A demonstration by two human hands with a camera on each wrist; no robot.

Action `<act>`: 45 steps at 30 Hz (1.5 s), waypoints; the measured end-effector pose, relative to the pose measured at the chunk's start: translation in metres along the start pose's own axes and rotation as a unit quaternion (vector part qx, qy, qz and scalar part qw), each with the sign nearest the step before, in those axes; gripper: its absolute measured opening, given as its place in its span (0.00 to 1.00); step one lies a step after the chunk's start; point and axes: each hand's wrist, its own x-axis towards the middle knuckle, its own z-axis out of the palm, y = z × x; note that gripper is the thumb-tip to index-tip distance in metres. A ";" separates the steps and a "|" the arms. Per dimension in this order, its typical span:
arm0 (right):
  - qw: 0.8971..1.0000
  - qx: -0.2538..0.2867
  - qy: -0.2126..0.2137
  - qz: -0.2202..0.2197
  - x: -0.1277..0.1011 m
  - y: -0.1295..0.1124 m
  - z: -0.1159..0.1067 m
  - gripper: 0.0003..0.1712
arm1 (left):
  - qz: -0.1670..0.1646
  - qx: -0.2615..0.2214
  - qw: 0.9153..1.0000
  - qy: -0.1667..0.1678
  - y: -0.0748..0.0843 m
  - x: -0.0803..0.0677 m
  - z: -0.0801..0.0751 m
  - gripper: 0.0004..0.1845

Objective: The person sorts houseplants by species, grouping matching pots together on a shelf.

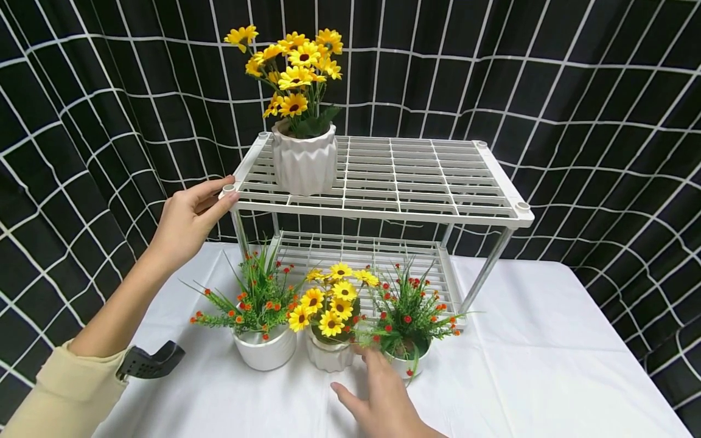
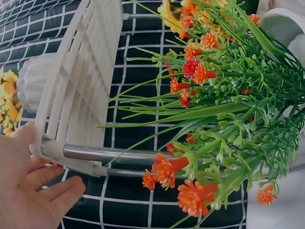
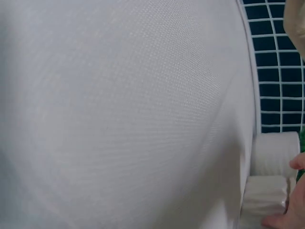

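Observation:
My left hand (image 1: 188,216) holds the near left corner of a white two-tier rack (image 1: 383,214), thumb and a finger about the corner; its other fingers hang loosely in the left wrist view. On the top shelf stands a white ribbed pot (image 1: 304,161) of yellow artificial sunflowers (image 1: 296,77). My right hand (image 1: 383,389) is beside a smaller ribbed sunflower pot (image 1: 330,356), thumb apart from the fingers. Whether its fingertips touch the pot, I cannot tell. Either side of that pot stands a white pot of red-flowered greenery, left pot (image 1: 267,351) and right pot (image 1: 402,367).
The lower shelf (image 1: 432,255) lies behind the three front pots, partly hidden by their flowers. White cloth (image 1: 526,353) covers the table. A black curtain with a white grid (image 1: 575,152) hangs behind and at both sides. A metal post (image 1: 487,267) supports the rack's right front.

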 end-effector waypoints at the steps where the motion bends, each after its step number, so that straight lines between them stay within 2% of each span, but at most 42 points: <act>1: 1.000 -0.005 0.008 -0.001 0.000 0.001 0.000 0.35 | 0.000 0.001 1.000 0.000 0.000 0.000 0.000 0.25; 4: 1.000 -0.008 0.026 -0.004 0.003 0.002 0.001 0.40 | 0.000 -0.001 1.000 0.002 0.001 0.001 0.000 0.25; 9: 0.999 0.020 0.023 0.020 0.012 0.001 0.005 0.46 | -0.001 0.000 1.000 0.001 0.001 0.001 0.000 0.25; 17: 0.997 0.045 0.057 0.028 0.023 -0.003 0.017 0.37 | -0.008 0.001 1.000 -0.003 0.003 0.001 0.000 0.26; 21: 0.993 0.073 0.064 0.064 0.026 -0.006 0.026 0.34 | -0.008 0.000 1.000 -0.003 0.003 0.001 0.000 0.26; 25: 0.987 0.096 0.085 0.097 0.029 -0.008 0.035 0.34 | -0.004 0.000 1.000 -0.003 0.002 0.001 0.000 0.27; 29: 0.980 0.126 0.111 0.109 0.030 -0.009 0.043 0.37 | -0.002 0.002 1.000 -0.001 0.001 0.000 0.000 0.27; 32: 0.976 0.144 0.114 0.119 0.031 -0.008 0.047 0.40 | -0.002 0.003 1.000 0.001 0.001 -0.001 0.000 0.26; 40: 0.976 0.137 0.125 0.117 0.035 -0.006 0.052 0.40 | -0.001 0.001 1.000 -0.001 0.000 -0.001 0.000 0.27; 45: 0.971 0.158 0.134 0.124 0.038 -0.006 0.052 0.42 | 0.000 -0.001 1.000 -0.002 -0.001 -0.001 0.000 0.27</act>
